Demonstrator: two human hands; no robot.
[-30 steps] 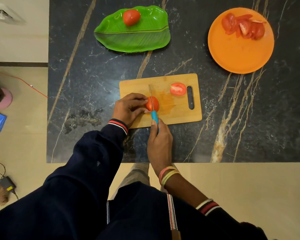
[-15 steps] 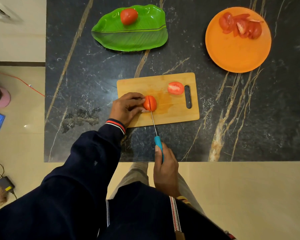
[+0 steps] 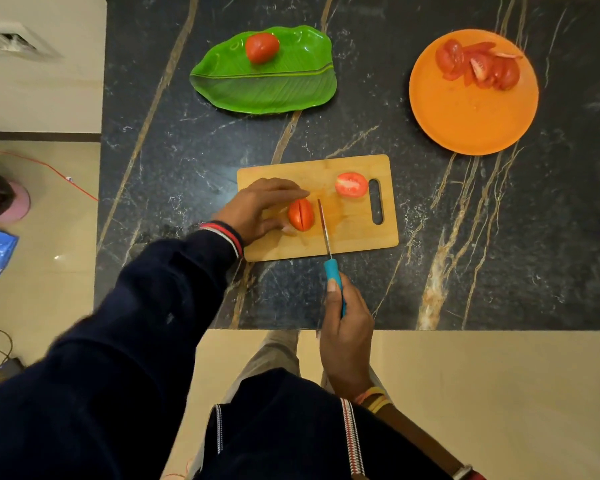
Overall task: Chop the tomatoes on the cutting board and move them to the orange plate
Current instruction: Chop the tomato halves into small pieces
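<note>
Shifted beside split tomato [image 3: 301, 214], the knife [image 3: 326, 237] points away — right hand [image 3: 347, 336] grips it, left hand [image 3: 258, 209] pinches tomato.

green leaf plate [image 3: 264, 88] on marble table [image 3: 174, 143]

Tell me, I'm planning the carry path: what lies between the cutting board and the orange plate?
Nothing stands there: the head view shows only bare black marble tabletop between the cutting board and the orange plate.

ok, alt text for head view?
Left hand steadies a split tomato half on a cutting board; right hand holds a knife right of it. A second half lies on the board, slices sit on the orange plate, a whole tomato on the green plate.
</note>
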